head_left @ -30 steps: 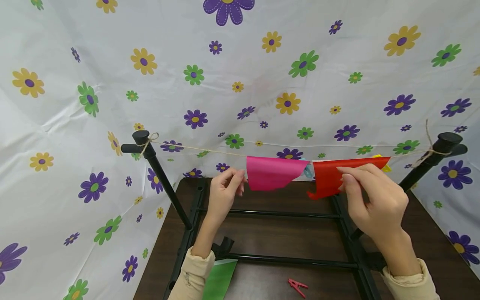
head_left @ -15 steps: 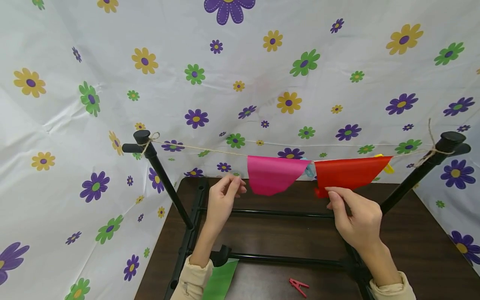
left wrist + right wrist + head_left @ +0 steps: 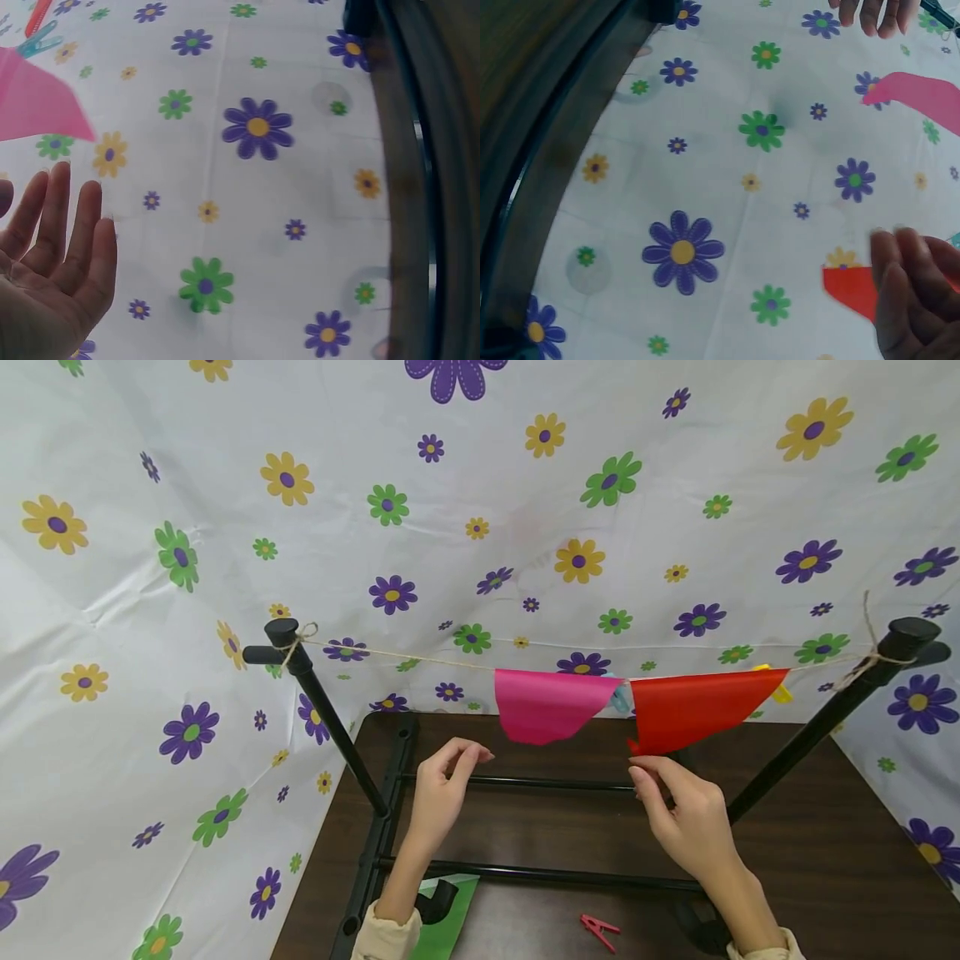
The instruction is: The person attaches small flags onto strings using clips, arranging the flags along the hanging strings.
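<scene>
We see left hand (image 3: 437,797) near pink flag (image 3: 551,702), below its left edge; fingers are loose, somewhat apart, holding nothing. Right hand (image 3: 690,818) is at lower tip of red flag (image 3: 697,706), thumb and finger near together; if they pinch tip, we cannot tell. Both flags hang side by side on string (image 3: 405,656), between left post (image 3: 326,718) and right post (image 3: 817,735). Blue clip (image 3: 621,697) shows at gap between flags. On table (image 3: 862,827) lies red clip (image 3: 600,932).

Head view looks forward, down; nearer wrist views seemingly share pink sheet (image 3: 34,101).
</scene>
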Available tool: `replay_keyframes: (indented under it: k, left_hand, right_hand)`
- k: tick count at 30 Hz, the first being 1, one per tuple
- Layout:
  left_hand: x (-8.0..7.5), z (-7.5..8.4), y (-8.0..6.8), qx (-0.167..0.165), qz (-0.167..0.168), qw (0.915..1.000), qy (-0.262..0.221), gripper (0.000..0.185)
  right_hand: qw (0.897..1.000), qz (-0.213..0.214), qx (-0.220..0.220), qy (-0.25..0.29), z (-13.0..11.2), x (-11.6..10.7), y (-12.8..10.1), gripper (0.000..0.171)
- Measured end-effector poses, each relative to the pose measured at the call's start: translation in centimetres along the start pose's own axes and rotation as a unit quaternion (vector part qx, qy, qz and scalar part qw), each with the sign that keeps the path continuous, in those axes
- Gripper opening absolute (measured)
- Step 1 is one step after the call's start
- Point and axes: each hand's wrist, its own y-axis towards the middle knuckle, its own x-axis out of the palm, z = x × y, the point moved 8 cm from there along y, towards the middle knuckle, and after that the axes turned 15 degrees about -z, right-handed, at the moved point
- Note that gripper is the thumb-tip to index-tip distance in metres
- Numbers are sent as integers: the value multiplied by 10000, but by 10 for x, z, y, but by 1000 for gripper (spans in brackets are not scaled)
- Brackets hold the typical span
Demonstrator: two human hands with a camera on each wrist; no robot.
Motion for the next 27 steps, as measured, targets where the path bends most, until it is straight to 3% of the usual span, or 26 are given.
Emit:
replay_keyframes:
  k: [8,14,21,27]
  left_hand:
    - [6,-17,-15,-128,29,9993,345,18]
    - [15,-24,-22,-125,-152,9989,431,14]
    - [27,-38,-31,-291,-383,9973,548,16]
    - [33,-48,-41,-319,-425,9969,578,11]
  right_hand:
    - [9969,-663,423,-38,10,22,-19,53]
    - [9901,-1111,855,-44,10,42,-31,17]
    - [9801,-1484,1322,33,12,61,-46,22]
    - [9798,-1524,1291,134,12,68,-55,20]
